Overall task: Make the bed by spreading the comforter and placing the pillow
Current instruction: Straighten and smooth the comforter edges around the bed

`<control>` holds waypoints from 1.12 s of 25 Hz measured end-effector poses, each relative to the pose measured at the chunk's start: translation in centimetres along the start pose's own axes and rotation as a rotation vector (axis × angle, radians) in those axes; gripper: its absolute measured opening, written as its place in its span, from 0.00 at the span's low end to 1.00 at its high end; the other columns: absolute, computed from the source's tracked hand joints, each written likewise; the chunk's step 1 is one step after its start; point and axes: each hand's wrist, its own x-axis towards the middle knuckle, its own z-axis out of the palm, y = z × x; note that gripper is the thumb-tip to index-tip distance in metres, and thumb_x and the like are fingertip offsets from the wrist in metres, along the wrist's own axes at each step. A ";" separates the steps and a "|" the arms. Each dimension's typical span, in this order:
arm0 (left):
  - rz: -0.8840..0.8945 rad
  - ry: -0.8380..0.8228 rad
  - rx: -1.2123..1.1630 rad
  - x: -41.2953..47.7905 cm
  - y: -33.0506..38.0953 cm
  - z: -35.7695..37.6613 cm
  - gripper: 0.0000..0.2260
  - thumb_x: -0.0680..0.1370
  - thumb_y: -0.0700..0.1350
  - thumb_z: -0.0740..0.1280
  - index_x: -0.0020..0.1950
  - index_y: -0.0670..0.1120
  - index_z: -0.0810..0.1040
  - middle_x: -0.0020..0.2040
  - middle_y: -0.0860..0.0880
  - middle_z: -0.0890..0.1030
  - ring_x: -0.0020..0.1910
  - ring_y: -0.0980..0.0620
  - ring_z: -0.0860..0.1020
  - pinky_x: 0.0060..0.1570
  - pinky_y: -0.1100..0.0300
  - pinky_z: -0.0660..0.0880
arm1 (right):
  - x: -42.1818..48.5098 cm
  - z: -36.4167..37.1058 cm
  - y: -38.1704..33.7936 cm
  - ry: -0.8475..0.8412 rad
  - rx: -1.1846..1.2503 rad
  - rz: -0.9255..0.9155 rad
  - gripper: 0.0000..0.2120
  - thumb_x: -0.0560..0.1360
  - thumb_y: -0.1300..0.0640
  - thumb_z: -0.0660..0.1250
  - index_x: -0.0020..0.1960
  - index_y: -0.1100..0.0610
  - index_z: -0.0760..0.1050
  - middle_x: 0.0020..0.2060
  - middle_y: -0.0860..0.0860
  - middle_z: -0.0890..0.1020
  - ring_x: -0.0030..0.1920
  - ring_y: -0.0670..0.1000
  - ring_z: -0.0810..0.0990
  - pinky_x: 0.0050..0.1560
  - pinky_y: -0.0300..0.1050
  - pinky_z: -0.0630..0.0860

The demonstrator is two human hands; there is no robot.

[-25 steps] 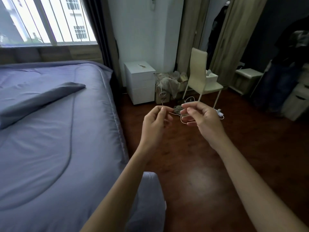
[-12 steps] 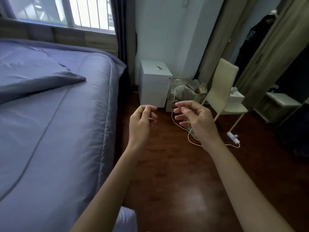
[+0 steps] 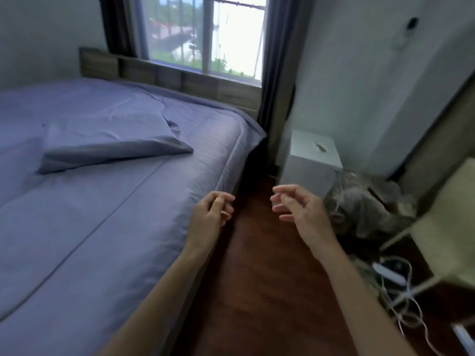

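The lavender-blue quilted comforter (image 3: 102,227) lies spread flat over the bed, reaching up to the grey-brown wooden headboard (image 3: 180,80) and hanging over the near side edge. The flat pillow in a matching lavender-blue cover (image 3: 110,145) rests on top of it in the upper half of the bed, set at a slant with one corner pointing toward the bed's edge.

The person stands by the side of the bed with both arms held out. The left hand (image 3: 213,214) hovers just over the comforter's edge, fingers loosely curled with nothing visible in them. The right hand (image 3: 300,209) is raised over the dark red-brown wooden floor (image 3: 270,278), apart from the left, fingers slack and half extended, also holding nothing I can see. Both hands are blurred.

Behind the headboard is a barred window (image 3: 205,34) with a dark curtain (image 3: 277,73) beside it. A white box-shaped bedside cabinet (image 3: 311,160) stands between bed and wall; a small mark on its top is too blurred to read. Next to it sits a heap of crumpled greyish plastic bags (image 3: 365,209), then a cream chair (image 3: 449,240), with a white power strip (image 3: 388,274) and tangled white cables (image 3: 401,299) on the floor under it.
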 end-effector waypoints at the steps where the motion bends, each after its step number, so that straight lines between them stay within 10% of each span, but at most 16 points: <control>1: -0.015 0.038 0.008 1.5 -1.0 0.3 0.14 0.81 0.38 0.57 0.40 0.47 0.77 0.30 0.52 0.76 0.28 0.60 0.73 0.32 0.65 0.68 | 2.3 -0.1 1.0 -0.049 0.009 -0.008 0.13 0.78 0.64 0.61 0.46 0.49 0.79 0.37 0.45 0.84 0.38 0.44 0.82 0.41 0.43 0.75; 10: -0.275 0.284 0.093 7.8 -9.7 0.1 0.17 0.76 0.28 0.55 0.44 0.46 0.76 0.40 0.49 0.79 0.37 0.54 0.76 0.34 0.71 0.72 | 18.7 4.4 7.3 -0.450 0.073 0.021 0.11 0.78 0.63 0.61 0.49 0.50 0.78 0.41 0.46 0.84 0.40 0.46 0.81 0.40 0.42 0.74; 17: -0.064 1.064 -0.043 17.3 -16.2 -10.0 0.12 0.78 0.37 0.60 0.55 0.51 0.75 0.51 0.52 0.81 0.54 0.53 0.79 0.59 0.59 0.72 | 26.7 19.0 12.9 -0.761 0.001 0.081 0.13 0.77 0.66 0.62 0.49 0.50 0.79 0.38 0.46 0.85 0.41 0.48 0.82 0.38 0.39 0.73; 23: -0.617 0.528 0.841 24.0 -29.3 -20.8 0.26 0.82 0.51 0.51 0.77 0.43 0.51 0.79 0.47 0.52 0.78 0.49 0.49 0.74 0.50 0.43 | 30.9 32.1 18.3 -0.809 -0.041 0.054 0.15 0.78 0.67 0.60 0.46 0.48 0.78 0.37 0.44 0.84 0.41 0.46 0.82 0.40 0.37 0.78; 28: -0.755 0.752 1.266 9.1 -33.2 -28.7 0.30 0.76 0.58 0.50 0.74 0.43 0.62 0.74 0.45 0.66 0.73 0.45 0.65 0.71 0.44 0.57 | 26.7 42.7 18.9 -1.014 -0.043 0.082 0.16 0.76 0.67 0.60 0.46 0.47 0.78 0.38 0.46 0.84 0.42 0.45 0.82 0.44 0.43 0.76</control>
